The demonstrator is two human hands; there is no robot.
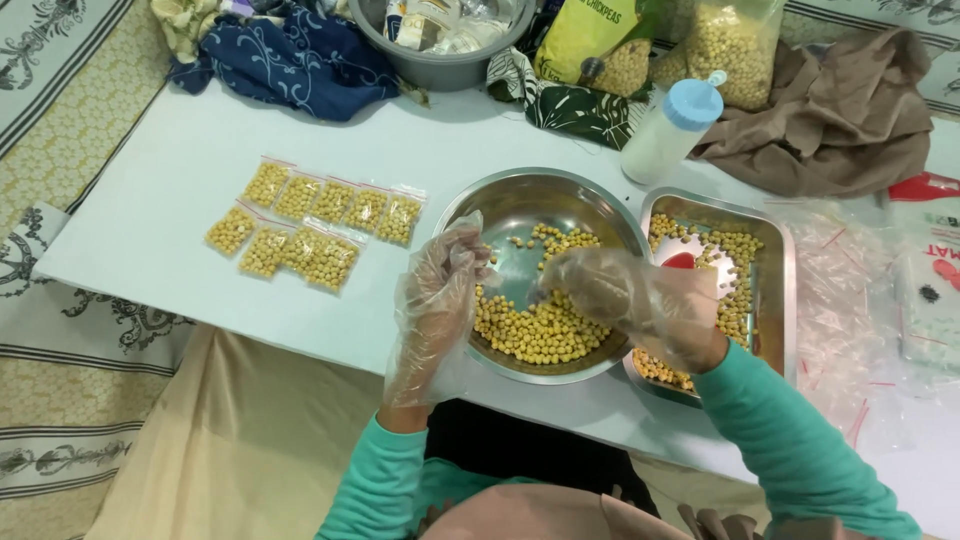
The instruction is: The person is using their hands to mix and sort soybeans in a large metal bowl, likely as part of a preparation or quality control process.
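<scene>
A round steel bowl (520,182) with yellow chickpeas (540,335) in it stands at the table's near edge. Both my hands wear clear plastic gloves and hover over it. My left hand (440,290) is at the bowl's left rim, fingers curled around what looks like a small clear bag. My right hand (620,300) is over the bowl's right side, fingertips pinched together towards the left hand, seemingly on a few chickpeas. To the right, a rectangular steel tray (790,290) holds more chickpeas and something red (682,261).
Several small filled chickpea bags (320,225) lie in two rows on the white table (150,200). Empty clear bags (840,290) are piled on the right. At the back are a blue-capped bottle (670,130), a grey basin (440,65), large chickpea packs (735,40) and cloths (850,110).
</scene>
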